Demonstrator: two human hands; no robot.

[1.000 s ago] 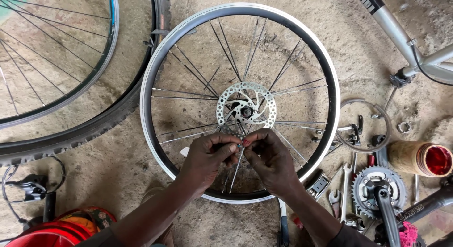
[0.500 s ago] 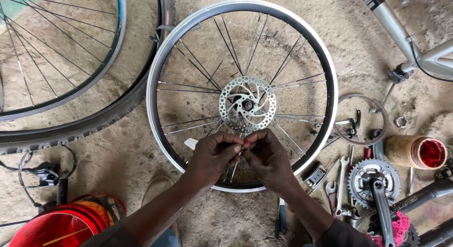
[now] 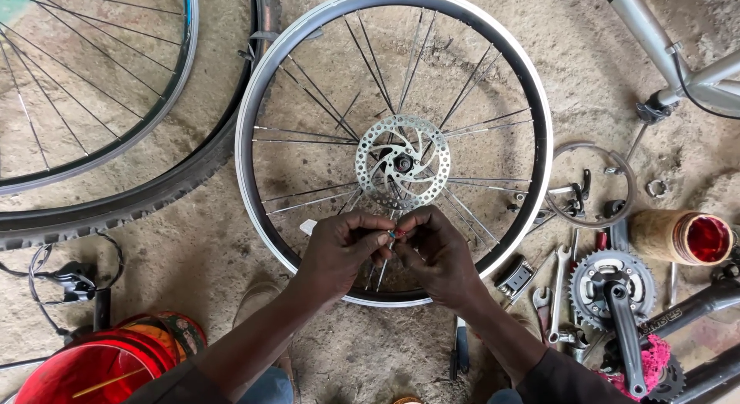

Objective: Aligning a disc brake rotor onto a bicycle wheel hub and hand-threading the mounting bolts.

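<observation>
Bicycle wheel [image 3: 308,57] flat on dirt floor. Left hand [image 3: 339,250], right hand [image 3: 435,254] both pinched shut on small red spoke nipple [image 3: 393,234] below disc rotor [image 3: 402,163]. Spokes partly loose; lacing judged unfinished.

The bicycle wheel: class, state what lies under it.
Under the wheel, bare dirt ground shows between the spokes. The left hand and right hand cover the lower part; what lies there cannot be seen.

Wheel [image 3: 395,65] flat on ground, hands [image 3: 389,254] over its near spokes, tyre [image 3: 154,192] left, crankset [image 3: 609,288] right, bucket [image 3: 85,369] near-left
</observation>
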